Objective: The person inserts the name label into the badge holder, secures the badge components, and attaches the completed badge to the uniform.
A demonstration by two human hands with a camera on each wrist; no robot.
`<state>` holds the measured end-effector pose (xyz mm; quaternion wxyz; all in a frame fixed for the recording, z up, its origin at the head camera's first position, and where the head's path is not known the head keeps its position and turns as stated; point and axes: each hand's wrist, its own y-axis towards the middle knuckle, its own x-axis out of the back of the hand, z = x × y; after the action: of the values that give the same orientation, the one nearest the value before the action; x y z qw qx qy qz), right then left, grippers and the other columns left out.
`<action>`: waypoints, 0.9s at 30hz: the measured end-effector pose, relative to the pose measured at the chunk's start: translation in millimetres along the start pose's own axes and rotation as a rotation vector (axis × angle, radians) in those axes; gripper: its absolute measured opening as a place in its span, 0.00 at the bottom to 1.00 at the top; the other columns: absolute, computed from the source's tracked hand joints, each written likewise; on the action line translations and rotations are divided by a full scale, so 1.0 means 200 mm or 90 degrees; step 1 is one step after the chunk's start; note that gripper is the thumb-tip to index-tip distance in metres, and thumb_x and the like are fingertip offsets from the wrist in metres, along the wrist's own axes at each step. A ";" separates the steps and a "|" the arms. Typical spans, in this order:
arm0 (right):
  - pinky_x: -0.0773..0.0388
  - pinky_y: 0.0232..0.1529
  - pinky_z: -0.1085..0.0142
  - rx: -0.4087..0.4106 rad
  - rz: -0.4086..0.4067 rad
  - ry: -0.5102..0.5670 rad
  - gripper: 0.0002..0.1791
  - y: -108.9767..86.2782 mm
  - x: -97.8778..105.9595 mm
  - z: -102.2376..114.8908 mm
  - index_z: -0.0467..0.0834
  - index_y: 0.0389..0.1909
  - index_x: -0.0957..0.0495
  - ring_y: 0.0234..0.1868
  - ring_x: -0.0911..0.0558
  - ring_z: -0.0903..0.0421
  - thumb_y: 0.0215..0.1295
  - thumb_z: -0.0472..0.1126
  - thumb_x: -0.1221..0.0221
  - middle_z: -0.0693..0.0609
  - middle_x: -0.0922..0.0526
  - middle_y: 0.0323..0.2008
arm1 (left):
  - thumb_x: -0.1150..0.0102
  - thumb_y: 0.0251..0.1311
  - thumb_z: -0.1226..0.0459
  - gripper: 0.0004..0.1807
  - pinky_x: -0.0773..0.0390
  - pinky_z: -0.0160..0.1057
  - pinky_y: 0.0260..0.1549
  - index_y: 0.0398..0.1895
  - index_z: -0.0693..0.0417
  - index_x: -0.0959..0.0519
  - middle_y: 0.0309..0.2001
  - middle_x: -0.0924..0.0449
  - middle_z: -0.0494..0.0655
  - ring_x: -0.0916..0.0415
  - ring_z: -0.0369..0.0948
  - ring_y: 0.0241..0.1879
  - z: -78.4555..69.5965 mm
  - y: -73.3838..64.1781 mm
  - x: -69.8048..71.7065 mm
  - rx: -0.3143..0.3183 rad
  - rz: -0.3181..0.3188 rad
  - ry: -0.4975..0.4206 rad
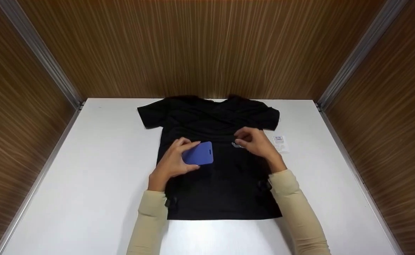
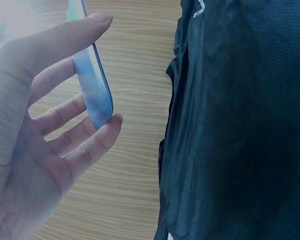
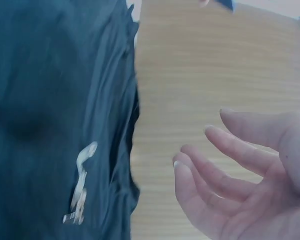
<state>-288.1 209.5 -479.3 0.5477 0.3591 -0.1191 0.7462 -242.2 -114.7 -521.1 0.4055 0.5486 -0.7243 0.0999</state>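
Note:
My left hand grips a flat blue case by its edges, thumb on one side and fingers on the other. The case is phone-sized, with rounded corners and a small dark slot near its right end. In the left wrist view the blue case shows edge-on as a thin slab. Beneath both hands a black T-shirt lies spread out, with folds across its chest. Above the shirt's right side, near a small white print, my right hand hovers with loosely bent fingers and nothing between them.
A white paper tag with blue print lies at the shirt's right side. The shirt is on a white table. Wood-grain panels close off the back and both sides, with metal strips at the corners.

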 end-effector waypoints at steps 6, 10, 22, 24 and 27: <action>0.17 0.43 0.64 0.031 0.007 0.009 0.12 -0.03 -0.06 0.10 0.35 0.48 0.16 0.39 0.13 0.49 0.66 0.35 0.32 0.41 0.11 0.41 | 0.16 0.45 0.56 0.43 0.22 0.53 0.58 0.69 0.42 0.22 0.58 0.24 0.52 0.28 0.49 0.55 -0.01 0.01 -0.01 -0.003 0.002 0.010; 0.15 0.46 0.56 0.053 0.013 0.012 0.11 -0.05 -0.09 0.14 0.35 0.48 0.16 0.42 0.13 0.48 0.67 0.36 0.33 0.41 0.11 0.42 | 0.16 0.45 0.55 0.43 0.23 0.53 0.58 0.69 0.43 0.22 0.58 0.24 0.52 0.28 0.49 0.55 -0.01 0.01 -0.01 -0.005 0.002 0.013; 0.15 0.47 0.50 0.081 0.021 0.066 0.12 -0.10 -0.17 0.23 0.38 0.50 0.16 0.43 0.12 0.46 0.68 0.36 0.33 0.40 0.11 0.44 | 0.16 0.46 0.54 0.42 0.23 0.53 0.58 0.69 0.42 0.22 0.58 0.24 0.51 0.29 0.48 0.55 -0.02 0.01 -0.02 0.002 0.008 0.017; 0.14 0.45 0.53 0.080 0.023 0.077 0.13 -0.11 -0.18 0.24 0.38 0.51 0.16 0.42 0.12 0.46 0.68 0.36 0.33 0.41 0.11 0.45 | 0.16 0.46 0.54 0.42 0.23 0.53 0.58 0.69 0.43 0.22 0.58 0.24 0.51 0.29 0.48 0.55 -0.02 0.01 -0.02 0.001 0.008 0.019; 0.13 0.42 0.56 0.074 0.027 0.096 0.14 -0.12 -0.20 0.25 0.38 0.53 0.16 0.42 0.12 0.46 0.68 0.35 0.33 0.41 0.11 0.46 | 0.16 0.46 0.54 0.42 0.23 0.53 0.58 0.69 0.43 0.22 0.58 0.24 0.51 0.29 0.48 0.55 -0.02 0.01 -0.03 -0.001 0.008 0.019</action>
<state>-239.9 160.2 -476.3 0.5174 0.3308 -0.0419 0.7881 -241.7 -107.6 -521.3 0.4159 0.5420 -0.7219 0.1102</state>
